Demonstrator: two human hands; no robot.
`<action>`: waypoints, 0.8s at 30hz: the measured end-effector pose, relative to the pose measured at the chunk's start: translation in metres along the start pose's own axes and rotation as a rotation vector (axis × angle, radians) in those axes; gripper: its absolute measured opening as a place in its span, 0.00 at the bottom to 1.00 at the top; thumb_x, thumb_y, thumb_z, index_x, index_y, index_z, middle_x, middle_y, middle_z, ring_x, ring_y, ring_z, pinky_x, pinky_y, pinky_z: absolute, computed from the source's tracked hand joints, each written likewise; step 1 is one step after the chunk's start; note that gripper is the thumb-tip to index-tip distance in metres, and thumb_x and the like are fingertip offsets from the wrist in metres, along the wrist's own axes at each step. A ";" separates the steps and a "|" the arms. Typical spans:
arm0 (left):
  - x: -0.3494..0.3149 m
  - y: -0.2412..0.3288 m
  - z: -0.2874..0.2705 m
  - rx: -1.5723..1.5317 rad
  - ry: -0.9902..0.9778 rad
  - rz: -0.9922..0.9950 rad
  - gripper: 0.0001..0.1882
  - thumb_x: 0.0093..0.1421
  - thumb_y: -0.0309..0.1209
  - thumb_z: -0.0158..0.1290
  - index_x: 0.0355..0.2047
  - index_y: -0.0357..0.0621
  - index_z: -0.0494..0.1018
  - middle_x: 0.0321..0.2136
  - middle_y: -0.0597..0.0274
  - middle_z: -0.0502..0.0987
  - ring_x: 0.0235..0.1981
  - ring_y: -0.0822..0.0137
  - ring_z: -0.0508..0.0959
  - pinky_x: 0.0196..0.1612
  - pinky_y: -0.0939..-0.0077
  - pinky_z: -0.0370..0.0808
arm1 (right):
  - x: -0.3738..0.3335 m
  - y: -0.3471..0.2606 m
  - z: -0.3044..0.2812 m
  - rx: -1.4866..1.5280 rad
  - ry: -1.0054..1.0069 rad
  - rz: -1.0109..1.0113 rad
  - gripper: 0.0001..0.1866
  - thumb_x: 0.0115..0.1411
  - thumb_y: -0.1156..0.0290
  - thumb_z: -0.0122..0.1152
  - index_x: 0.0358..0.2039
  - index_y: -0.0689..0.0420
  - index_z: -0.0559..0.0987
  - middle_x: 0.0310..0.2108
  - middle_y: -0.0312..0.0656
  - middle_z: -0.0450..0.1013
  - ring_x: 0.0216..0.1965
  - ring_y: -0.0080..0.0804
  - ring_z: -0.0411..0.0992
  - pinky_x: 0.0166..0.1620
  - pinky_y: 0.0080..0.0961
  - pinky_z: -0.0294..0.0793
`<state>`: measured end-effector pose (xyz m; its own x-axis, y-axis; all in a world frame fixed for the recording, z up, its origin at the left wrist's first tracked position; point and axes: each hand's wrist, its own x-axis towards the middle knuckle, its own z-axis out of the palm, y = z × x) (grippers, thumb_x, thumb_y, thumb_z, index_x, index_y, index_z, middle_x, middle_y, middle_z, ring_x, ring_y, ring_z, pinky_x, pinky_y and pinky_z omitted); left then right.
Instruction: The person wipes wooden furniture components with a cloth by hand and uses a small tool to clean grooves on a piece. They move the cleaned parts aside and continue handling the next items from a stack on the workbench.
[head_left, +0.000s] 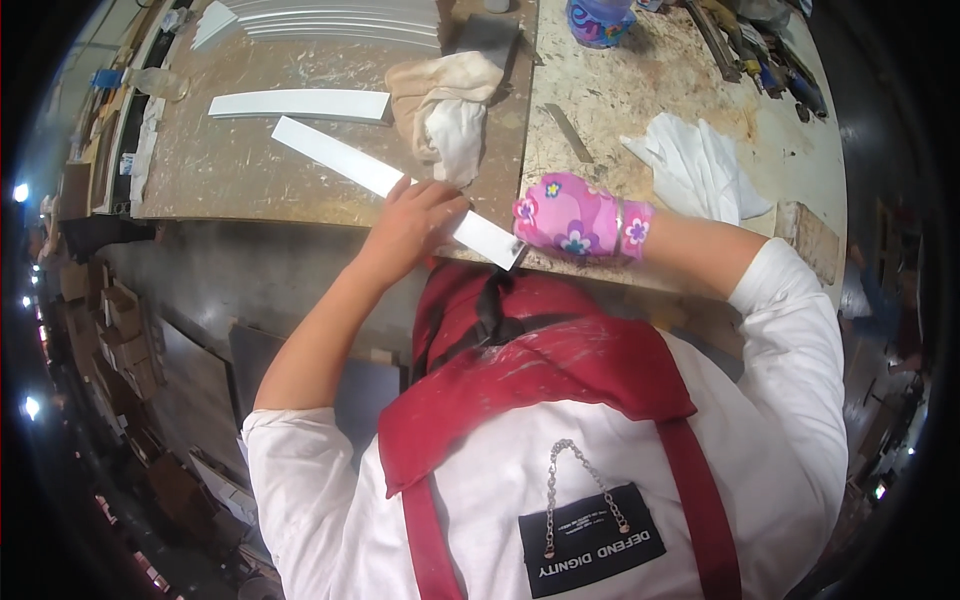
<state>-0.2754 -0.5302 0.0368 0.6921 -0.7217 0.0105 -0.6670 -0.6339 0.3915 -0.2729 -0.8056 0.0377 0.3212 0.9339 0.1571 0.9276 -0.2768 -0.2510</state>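
A long white strip (335, 155) lies slantwise across the front edge of the workbench, its near end jutting toward my apron. My left hand (418, 222) is closed over the strip's middle, fingers across its top. At the near end is my right hand (572, 217), covered by a pink flowered mitt (590, 205) that hides the fingers. Something small and dark shows between the mitt and the strip's tip; I cannot make out what it is. Behind the held piece, a second white strip (300, 104) lies flat. A crumpled beige and white cloth (440, 100) rests beside both strips.
A stack of white strips (340, 22) sits at the back left. Right of the bench's seam lie a thin metal blade (570, 132) and a crumpled white cloth (695, 165). A colourful tub (600, 22) and several hand tools (765, 60) occupy the back right.
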 end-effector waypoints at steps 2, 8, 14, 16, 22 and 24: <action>0.002 0.002 -0.001 -0.001 0.001 0.012 0.28 0.46 0.26 0.62 0.50 0.53 0.71 0.49 0.64 0.71 0.54 0.58 0.70 0.61 0.52 0.59 | 0.010 0.004 -0.002 0.043 0.051 0.036 0.03 0.47 0.70 0.58 0.23 0.53 0.73 0.22 0.40 0.70 0.27 0.41 0.74 0.30 0.37 0.73; 0.002 0.003 -0.001 -0.010 0.037 0.003 0.20 0.50 0.26 0.56 0.45 0.49 0.74 0.46 0.62 0.73 0.52 0.58 0.70 0.61 0.53 0.59 | -0.003 0.000 -0.009 0.017 -0.139 0.026 0.04 0.55 0.69 0.53 0.27 0.54 0.74 0.25 0.43 0.72 0.30 0.44 0.74 0.34 0.39 0.75; 0.002 0.002 -0.002 0.020 0.018 0.020 0.23 0.49 0.28 0.59 0.48 0.53 0.72 0.47 0.65 0.72 0.53 0.60 0.70 0.60 0.53 0.60 | 0.008 -0.001 -0.003 0.217 -0.046 0.155 0.04 0.55 0.69 0.54 0.27 0.54 0.75 0.24 0.45 0.72 0.28 0.46 0.74 0.33 0.39 0.73; 0.003 0.003 -0.003 0.022 0.009 0.022 0.24 0.49 0.28 0.60 0.48 0.53 0.72 0.47 0.65 0.72 0.53 0.61 0.71 0.60 0.53 0.60 | -0.001 -0.002 -0.006 0.207 -0.068 0.101 0.04 0.53 0.68 0.55 0.27 0.54 0.75 0.24 0.45 0.72 0.28 0.46 0.74 0.33 0.38 0.73; 0.003 0.001 -0.002 0.028 0.024 0.031 0.23 0.49 0.28 0.59 0.48 0.52 0.72 0.46 0.66 0.72 0.52 0.61 0.71 0.59 0.53 0.62 | 0.011 0.000 -0.020 0.097 -0.019 0.076 0.02 0.48 0.71 0.58 0.24 0.54 0.75 0.26 0.42 0.72 0.29 0.43 0.75 0.33 0.37 0.75; 0.005 0.002 -0.003 0.029 0.018 0.040 0.23 0.49 0.28 0.59 0.48 0.52 0.72 0.46 0.65 0.72 0.52 0.61 0.71 0.59 0.53 0.62 | 0.010 0.001 -0.009 0.086 -0.036 0.058 0.03 0.48 0.71 0.58 0.25 0.53 0.75 0.26 0.42 0.72 0.30 0.42 0.75 0.34 0.36 0.75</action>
<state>-0.2727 -0.5339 0.0402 0.6694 -0.7417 0.0421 -0.7018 -0.6127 0.3634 -0.2671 -0.7989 0.0477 0.3649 0.9250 0.1057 0.8873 -0.3112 -0.3403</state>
